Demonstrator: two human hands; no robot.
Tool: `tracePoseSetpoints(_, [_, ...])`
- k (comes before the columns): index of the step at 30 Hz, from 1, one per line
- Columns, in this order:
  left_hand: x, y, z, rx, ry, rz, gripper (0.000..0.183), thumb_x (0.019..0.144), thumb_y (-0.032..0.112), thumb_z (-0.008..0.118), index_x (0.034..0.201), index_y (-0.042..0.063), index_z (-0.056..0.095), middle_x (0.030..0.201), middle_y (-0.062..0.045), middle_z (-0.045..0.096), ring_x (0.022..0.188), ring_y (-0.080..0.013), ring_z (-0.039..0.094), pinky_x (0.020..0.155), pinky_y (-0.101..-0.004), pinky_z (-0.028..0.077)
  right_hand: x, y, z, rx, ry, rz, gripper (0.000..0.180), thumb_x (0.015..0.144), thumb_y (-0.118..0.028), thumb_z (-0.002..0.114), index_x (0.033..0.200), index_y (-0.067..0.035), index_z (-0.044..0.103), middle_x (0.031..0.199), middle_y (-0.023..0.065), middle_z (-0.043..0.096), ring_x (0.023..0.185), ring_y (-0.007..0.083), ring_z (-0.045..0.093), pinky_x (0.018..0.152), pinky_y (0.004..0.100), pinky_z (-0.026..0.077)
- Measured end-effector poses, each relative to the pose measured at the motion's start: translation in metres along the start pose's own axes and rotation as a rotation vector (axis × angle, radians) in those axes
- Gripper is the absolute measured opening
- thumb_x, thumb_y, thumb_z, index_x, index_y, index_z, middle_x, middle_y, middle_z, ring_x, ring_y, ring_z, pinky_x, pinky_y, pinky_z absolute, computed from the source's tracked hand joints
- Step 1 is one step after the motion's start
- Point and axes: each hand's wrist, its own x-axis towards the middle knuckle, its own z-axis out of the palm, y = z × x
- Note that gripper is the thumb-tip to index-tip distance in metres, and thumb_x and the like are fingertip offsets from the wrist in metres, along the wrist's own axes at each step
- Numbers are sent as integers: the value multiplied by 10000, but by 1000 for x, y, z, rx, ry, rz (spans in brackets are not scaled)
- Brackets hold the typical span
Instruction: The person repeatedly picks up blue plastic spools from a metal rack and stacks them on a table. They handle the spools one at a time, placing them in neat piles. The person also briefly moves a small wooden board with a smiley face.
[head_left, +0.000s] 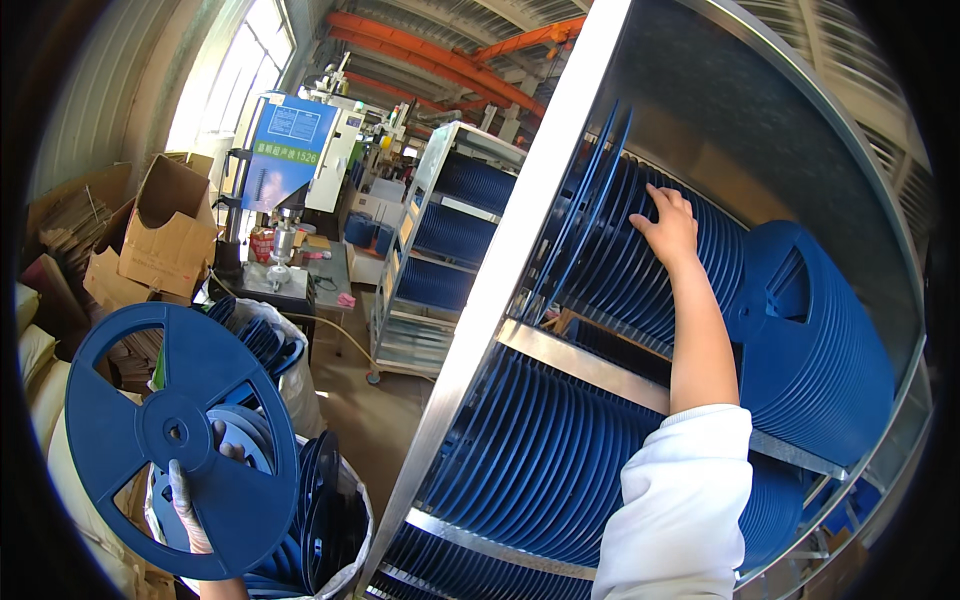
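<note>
A blue plastic reel disc (244, 506) with wide cut-outs and a central hub is in my left hand (184, 495). That hand is gloved, with the thumb on the near face and fingertips showing behind through an opening. My bare right hand (671, 225) reaches into the metal rack (559, 352), thumb and fingers spread at the rims of a row of upright blue discs (607, 277). Whether its fingertips press on a disc is unclear. Two discs (592, 202) stand apart at the row's left end, rising higher than their neighbours.
White woven sacks (352, 487) of blue discs stand below my left hand. More discs (547, 442) fill the lower shelf. Beyond are a blue-and-white ultrasonic machine (289, 150), cardboard boxes (169, 247), a wheeled rack (412, 300) and a hose (337, 330).
</note>
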Motion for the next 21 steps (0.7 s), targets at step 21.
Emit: tracePoseSetpoints(21, [7, -16, 4, 79, 8, 40, 639, 900, 279, 751, 1419, 18, 484, 1309, -225, 615, 1068, -316, 688, 931, -448, 590, 8, 9, -3, 215, -18, 47, 663, 700, -259, 867, 1300, -166, 600, 1321, 78, 600, 1291, 297, 501, 1090, 444, 380])
